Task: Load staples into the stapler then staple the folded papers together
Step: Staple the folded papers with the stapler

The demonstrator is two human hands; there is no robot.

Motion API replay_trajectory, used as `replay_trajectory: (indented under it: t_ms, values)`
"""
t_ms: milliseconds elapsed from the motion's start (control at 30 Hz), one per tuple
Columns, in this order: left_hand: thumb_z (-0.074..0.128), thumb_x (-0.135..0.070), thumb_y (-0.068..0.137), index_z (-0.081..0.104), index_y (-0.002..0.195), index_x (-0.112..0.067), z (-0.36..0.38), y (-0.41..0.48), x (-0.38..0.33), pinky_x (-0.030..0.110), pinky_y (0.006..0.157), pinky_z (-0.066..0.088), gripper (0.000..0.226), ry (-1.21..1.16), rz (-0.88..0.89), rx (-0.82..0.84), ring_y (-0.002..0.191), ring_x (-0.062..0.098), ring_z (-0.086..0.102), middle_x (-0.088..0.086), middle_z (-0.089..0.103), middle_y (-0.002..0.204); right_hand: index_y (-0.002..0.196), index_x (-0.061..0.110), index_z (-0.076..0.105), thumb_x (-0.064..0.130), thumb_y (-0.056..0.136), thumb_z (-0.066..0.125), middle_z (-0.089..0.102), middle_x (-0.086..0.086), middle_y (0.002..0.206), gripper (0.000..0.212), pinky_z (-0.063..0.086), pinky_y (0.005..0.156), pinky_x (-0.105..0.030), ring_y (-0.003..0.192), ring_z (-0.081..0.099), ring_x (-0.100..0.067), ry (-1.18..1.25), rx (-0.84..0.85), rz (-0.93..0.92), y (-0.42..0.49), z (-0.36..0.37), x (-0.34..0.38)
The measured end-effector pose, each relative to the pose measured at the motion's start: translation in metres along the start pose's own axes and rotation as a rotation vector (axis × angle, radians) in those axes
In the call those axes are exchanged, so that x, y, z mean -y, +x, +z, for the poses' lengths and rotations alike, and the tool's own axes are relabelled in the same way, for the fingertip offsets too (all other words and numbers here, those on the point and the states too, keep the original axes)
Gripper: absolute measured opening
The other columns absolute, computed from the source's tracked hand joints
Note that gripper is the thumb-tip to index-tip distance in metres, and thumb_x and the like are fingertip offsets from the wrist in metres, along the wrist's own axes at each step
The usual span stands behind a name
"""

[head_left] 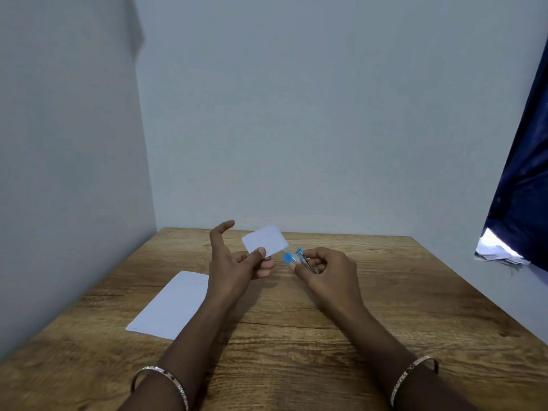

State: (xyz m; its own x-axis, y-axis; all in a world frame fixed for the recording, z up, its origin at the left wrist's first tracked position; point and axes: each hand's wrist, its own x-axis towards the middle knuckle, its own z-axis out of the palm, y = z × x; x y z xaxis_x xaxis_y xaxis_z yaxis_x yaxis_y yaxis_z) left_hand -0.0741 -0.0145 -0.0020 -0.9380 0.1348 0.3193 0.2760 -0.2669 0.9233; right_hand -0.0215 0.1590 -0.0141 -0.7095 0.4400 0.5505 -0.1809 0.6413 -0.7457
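wooden table (385,307), grain running left to right, its far and left edges set against pale walls (74,173). one white paper sheet (172,307) lay flat on it near the left edge, slightly askew to that edge.

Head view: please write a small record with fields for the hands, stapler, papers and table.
left hand: pinches small folded paper above the table
right hand: grips blue stapler near that paper's corner
other paper: white sheet flat on table, left side
table: wooden
wrists: one bangle each
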Motion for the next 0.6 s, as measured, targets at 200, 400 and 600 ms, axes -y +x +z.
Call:
replay_trajectory:
  t_ms: [200, 400, 600]
  values:
    - [0.062, -0.005, 0.096, 0.073, 0.107, -0.012, 0.0005, 0.0000, -0.0020, 0.028, 0.063, 0.062, 0.017, 0.069, -0.005, 0.010, 0.081, 0.024, 0.079, 0.025, 0.074, 0.088, 0.111, 0.023, 0.076, 0.038, 0.068, 0.082, 0.064, 0.013, 0.066, 0.046, 0.042, 0.061, -0.022, 0.065, 0.060, -0.001, -0.248, 0.121, -0.062, -0.0021, -0.0043, -0.0008]
    - [0.068, -0.009, 0.092, 0.076, 0.111, -0.009, 0.0028, -0.0022, -0.0073, 0.026, 0.066, 0.061, 0.020, -0.002, -0.083, 0.064, 0.096, 0.019, 0.077, 0.011, 0.079, 0.104, 0.112, 0.022, 0.075, 0.038, 0.072, 0.079, 0.076, -0.001, 0.100, 0.044, 0.038, 0.071, -0.025, 0.098, 0.066, -0.018, -0.402, 0.204, -0.038, -0.0045, -0.0060, -0.0026]
    - [0.075, -0.011, 0.087, 0.076, 0.106, -0.003, 0.0038, -0.0012, -0.0015, 0.021, 0.067, 0.059, 0.020, -0.048, -0.079, 0.095, 0.083, 0.016, 0.075, 0.013, 0.078, 0.084, 0.122, 0.025, 0.069, 0.057, 0.073, 0.077, 0.073, 0.002, 0.110, 0.060, 0.047, 0.087, -0.036, 0.111, 0.060, -0.019, -0.503, 0.260, -0.018, -0.0038, -0.0048, -0.0056]
